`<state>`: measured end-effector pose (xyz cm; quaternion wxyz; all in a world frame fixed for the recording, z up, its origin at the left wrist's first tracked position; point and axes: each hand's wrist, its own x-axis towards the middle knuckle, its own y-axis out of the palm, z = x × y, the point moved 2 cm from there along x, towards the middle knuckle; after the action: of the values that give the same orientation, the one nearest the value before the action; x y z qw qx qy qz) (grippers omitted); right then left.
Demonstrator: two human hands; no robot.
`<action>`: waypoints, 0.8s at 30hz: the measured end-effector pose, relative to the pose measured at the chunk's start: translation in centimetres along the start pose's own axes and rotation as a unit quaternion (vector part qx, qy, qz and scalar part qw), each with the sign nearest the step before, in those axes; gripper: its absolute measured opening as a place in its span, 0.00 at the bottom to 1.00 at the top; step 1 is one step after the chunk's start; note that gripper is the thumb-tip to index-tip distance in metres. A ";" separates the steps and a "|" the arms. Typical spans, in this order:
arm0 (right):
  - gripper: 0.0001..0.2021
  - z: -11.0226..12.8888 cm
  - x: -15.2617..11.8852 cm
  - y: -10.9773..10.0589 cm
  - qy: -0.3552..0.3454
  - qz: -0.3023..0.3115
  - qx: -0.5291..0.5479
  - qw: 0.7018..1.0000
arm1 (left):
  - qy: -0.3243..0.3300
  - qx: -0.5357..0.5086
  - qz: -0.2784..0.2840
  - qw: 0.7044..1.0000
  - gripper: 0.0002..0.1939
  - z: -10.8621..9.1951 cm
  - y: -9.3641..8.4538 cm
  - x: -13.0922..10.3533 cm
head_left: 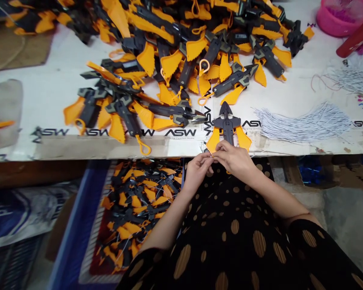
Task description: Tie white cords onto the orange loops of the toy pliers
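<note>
At the table's front edge, a black and orange winged plastic toy (226,125) lies with its pointed dark tip facing away from me. My left hand (196,171) is closed in a pinch beside the toy's left orange wing. My right hand (240,163) lies over the toy's lower end, its thumb and finger pinched close against the left fingertips. A thin white string shows as a tiny bit between the fingertips; most of it is hidden. To the right lies a bundle of white strings (305,123).
A heap of similar toys (181,44) covers the back and middle of the table (308,76). Below on the left, a blue crate (75,225) holds several more with white strings. A pink basket (341,22) and a red tube (355,38) are at the back right.
</note>
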<state>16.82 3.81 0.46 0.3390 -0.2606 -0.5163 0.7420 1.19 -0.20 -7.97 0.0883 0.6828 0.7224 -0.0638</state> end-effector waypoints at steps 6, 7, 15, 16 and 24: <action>0.15 0.4 -0.2 -0.2 -0.003 -0.013 -0.045 0.999 | 0.050 0.140 0.027 0.988 0.12 -1.7 -1.2 0.0; 0.15 0.5 -0.2 -0.2 0.000 -0.012 -0.051 0.999 | 0.052 0.135 0.020 0.989 0.11 -2.1 -1.8 -0.2; 0.14 0.4 -0.6 -0.1 -0.018 -0.024 -0.060 0.998 | 0.042 -0.013 -0.023 0.999 0.17 -2.1 -6.4 -2.7; 0.15 0.6 -0.6 0.0 -0.032 -0.029 -0.053 0.998 | 0.031 -0.022 0.004 0.999 0.18 -1.9 -6.2 -3.0; 0.13 1.9 -0.3 3.0 -0.076 -0.066 0.072 0.992 | 0.053 -0.074 -0.016 0.996 0.17 -2.6 -4.1 -3.9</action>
<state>14.90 1.74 -1.76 0.3643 -0.1436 -0.5020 0.7711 -2.82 -3.69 -4.73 0.0992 0.6649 0.7399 0.0251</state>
